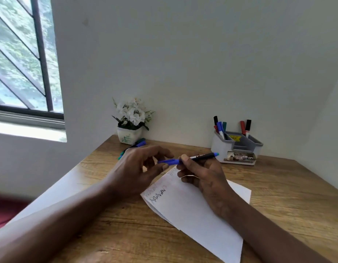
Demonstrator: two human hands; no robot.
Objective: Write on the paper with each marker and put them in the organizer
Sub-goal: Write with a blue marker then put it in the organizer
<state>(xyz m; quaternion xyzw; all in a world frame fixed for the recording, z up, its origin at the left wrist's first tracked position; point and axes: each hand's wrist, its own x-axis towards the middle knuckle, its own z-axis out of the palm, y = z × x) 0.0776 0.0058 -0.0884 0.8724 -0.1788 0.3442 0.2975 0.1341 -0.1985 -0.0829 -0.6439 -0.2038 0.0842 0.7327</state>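
Note:
Both hands hold one blue marker (201,157) level above the paper (194,209). My right hand (204,177) grips its black barrel, thumb on top. My left hand (139,168) pinches the blue cap (168,161) at the marker's left end. The white paper lies on the wooden desk under my right hand, with handwriting near its left edge. The grey organizer (237,149) stands at the back right and holds several markers upright. More loose markers (138,144) lie behind my left hand, partly hidden.
A small white pot of white flowers (130,122) stands at the back left of the desk (126,234) against the wall. A window is at the far left. The desk's left edge runs diagonally under my left forearm.

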